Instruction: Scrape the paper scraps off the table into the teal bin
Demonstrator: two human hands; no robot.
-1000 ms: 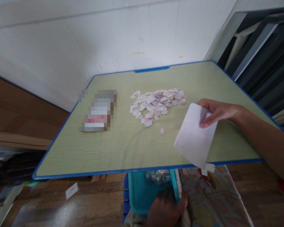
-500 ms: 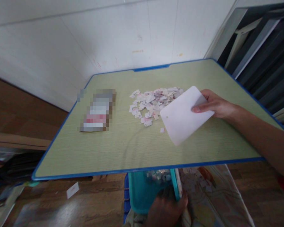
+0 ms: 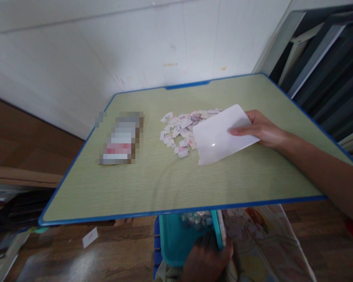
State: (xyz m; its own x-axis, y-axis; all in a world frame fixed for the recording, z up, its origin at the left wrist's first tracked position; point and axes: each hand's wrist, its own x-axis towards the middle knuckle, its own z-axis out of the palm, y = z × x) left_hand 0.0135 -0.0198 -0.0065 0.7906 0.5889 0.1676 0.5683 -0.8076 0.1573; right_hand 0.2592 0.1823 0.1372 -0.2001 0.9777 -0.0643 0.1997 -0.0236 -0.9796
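A white rounded-corner card (image 3: 217,137) is pinched in my right hand (image 3: 259,129), with the thumb lying on its upper face. The card slants over the right part of a heap of small paper scraps (image 3: 182,125) on the table, and its lower edge is down by the tabletop. Below the table's front edge, my left hand (image 3: 207,254) is closed on the right rim of a teal plastic tray (image 3: 175,246), thumb outside and fingers inside. Inside that tray, small scraps (image 3: 197,218) lie at the far end, partly hidden under the table.
The pale green table (image 3: 129,192) has a blue edge and stands against a white wall. A blurred-out flat item (image 3: 120,141) lies at its left. More scraps rest on a patterned cloth (image 3: 253,250) below. A paper piece (image 3: 90,237) lies on the floor.
My right hand has moved a little left with the card, which now tilts flatter and covers more of the heap and the lone scrap in front. My left hand stays on the tray.
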